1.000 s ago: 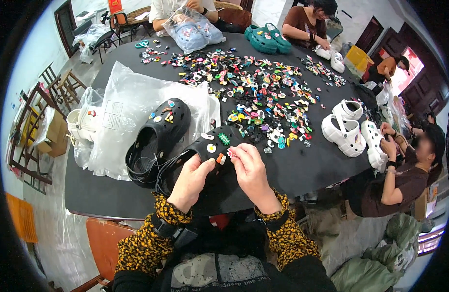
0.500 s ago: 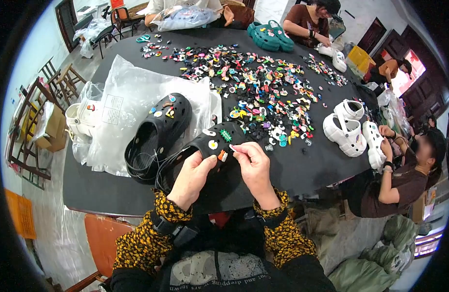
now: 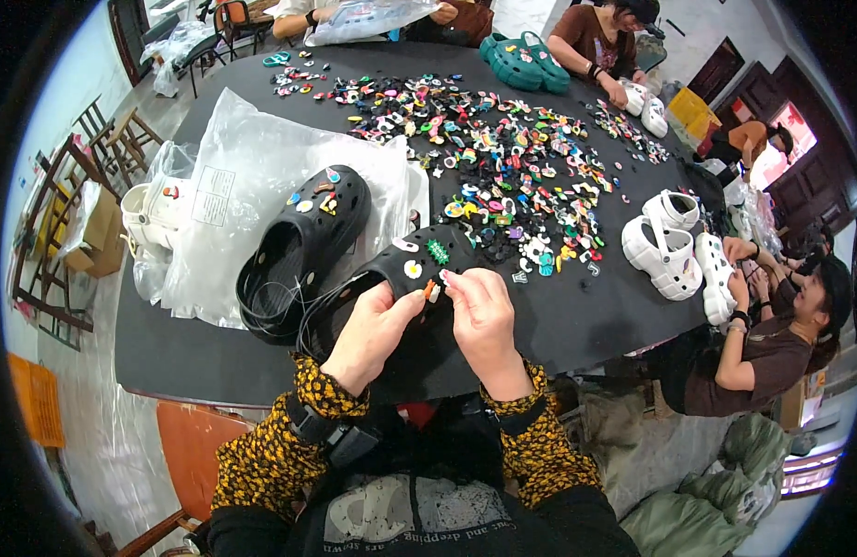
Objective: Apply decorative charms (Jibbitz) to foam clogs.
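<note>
A black clog point(image 3: 461, 243) lies on the table before me, toe pointing away. My left hand point(image 3: 365, 342) closes on its near side, thumb beside an orange and white charm point(image 3: 430, 290). My right hand point(image 3: 485, 318) pinches a small whitish-pink charm point(image 3: 444, 276) against the clog's upper; its lower part is hidden by the fingertips. A green spiky charm point(image 3: 437, 252) and a white flower charm point(image 3: 413, 269) sit on the same upper. To the left rests the other black clog point(image 3: 303, 232), bearing several charms, with clear thin loops at its heel.
Loose charms point(image 3: 512, 162) spread over the black table point(image 3: 577, 320). A clear plastic bag point(image 3: 252, 167) lies left, by a bagged white clog point(image 3: 159, 215). White clogs point(image 3: 665, 255) stand right, green clogs point(image 3: 526, 65) at the far edge. Co-workers handle white clogs and a plastic bag around the table.
The whole view has shifted slightly. My right fingertips stay pinched at the clog's upper, a little closer to the orange charm. The far person's bag has lifted and moved right.
</note>
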The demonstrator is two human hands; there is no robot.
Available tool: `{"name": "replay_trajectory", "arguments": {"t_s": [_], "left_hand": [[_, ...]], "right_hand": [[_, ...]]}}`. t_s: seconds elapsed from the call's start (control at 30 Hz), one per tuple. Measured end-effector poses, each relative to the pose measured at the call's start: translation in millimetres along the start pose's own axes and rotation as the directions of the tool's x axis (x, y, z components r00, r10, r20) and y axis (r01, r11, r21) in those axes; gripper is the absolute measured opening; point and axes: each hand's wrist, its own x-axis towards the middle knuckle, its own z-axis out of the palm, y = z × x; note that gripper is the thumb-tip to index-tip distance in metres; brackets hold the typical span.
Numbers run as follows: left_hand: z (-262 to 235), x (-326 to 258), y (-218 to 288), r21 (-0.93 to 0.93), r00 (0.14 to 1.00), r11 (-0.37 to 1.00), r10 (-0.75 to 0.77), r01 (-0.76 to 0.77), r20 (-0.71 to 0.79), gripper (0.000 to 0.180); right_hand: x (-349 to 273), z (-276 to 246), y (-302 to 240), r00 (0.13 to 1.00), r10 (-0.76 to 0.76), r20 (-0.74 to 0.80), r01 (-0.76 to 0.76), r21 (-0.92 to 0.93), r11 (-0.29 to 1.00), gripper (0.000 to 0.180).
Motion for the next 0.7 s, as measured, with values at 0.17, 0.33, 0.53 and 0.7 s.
{"name": "replay_trajectory", "arguments": {"t_s": [0.17,0.33,0.53,0.7], "left_hand": [[0.8,7.2,1.6,-0.009,0.999,0.999,-0.035,0.035,0.012,0.021],[1.9,10.4,-5.1,0.003,1.000,1.000,-0.001,0.001,-0.002,0.020],[6.5,6.7,-10.3,0.040,0.996,0.995,0.087,-0.086,-0.024,0.017],[9.3,2.3,-12.9,0.135,0.993,0.985,0.112,-0.107,-0.031,0.016]], "right_hand": [[-0.4,1.3,-0.1,0.995,-0.095,0.005,0.095,-0.113,0.989,0.025],[3.1,-4.1,-2.2,0.989,-0.139,0.057,0.147,-0.175,0.973,0.027],[3.7,-17.9,-11.1,0.971,-0.143,0.191,0.194,-0.282,0.940,0.029],[-2.8,-25.7,-19.8,0.952,-0.071,0.299,0.160,-0.285,0.945,0.037]]}}
